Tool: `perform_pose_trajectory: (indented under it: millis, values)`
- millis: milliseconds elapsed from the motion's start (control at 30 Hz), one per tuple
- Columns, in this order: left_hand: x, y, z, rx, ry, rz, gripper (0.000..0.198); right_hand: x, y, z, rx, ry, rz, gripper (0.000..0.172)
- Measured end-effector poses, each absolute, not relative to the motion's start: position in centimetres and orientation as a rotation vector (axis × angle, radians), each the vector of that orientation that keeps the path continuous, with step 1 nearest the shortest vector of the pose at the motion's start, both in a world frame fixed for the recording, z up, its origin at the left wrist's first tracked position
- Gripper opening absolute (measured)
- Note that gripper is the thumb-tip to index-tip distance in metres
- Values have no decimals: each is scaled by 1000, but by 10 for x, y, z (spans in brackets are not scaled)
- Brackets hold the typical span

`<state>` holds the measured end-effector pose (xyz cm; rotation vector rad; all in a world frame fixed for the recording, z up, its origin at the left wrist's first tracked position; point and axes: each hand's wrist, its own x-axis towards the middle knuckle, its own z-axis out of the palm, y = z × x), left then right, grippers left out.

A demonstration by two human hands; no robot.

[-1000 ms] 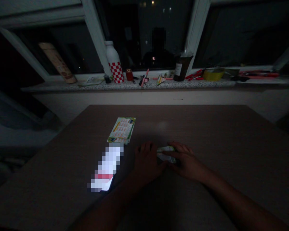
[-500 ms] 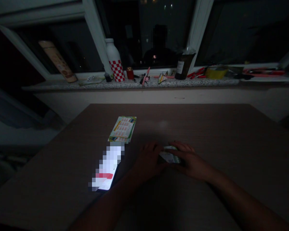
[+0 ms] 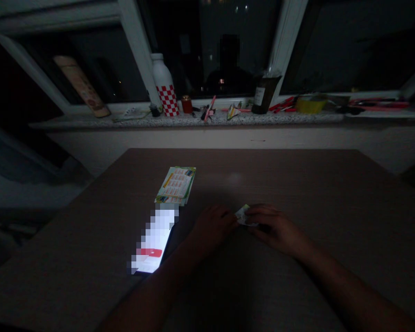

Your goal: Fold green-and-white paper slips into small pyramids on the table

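In the dim light both my hands rest on the brown table (image 3: 297,184) near its middle. My left hand (image 3: 212,228) and my right hand (image 3: 275,228) meet on a small folded printed paper (image 3: 244,215), each with its fingers curled and pinched on it. Only a pale corner of the paper shows between them. A lit phone (image 3: 154,242) lies to the left of my left hand. Beyond the phone sits a small stack of printed leaflets (image 3: 176,185).
A stone windowsill (image 3: 193,121) runs along the back under dark windows. On it stand a white bottle with red checks (image 3: 164,92), a small red can (image 3: 186,104), a dark cup (image 3: 263,94), a yellow tape roll (image 3: 306,105) and red pens.
The paper between my hands has become smaller and narrower, with less of it showing. Both hands have closed in on it and shifted slightly right.
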<state>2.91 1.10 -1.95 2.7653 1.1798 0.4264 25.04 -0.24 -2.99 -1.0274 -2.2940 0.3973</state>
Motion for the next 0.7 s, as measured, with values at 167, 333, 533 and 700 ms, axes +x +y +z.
perform_pose_trajectory:
  millis: [167,333,533,700]
  values:
    - [29,9,-13,2768,1197,514,21,247,-2,-24,-987,-2165,268,7]
    - [30,5,-10,2779,1206,614,20,246,-6,-14,-939,-2118,135,8]
    - [27,4,-6,2790,1152,716,19,248,-9,-5,-870,-2100,49,9]
    - [32,-1,-3,2808,1083,866,19,246,-11,-5,-839,-2077,-45,11]
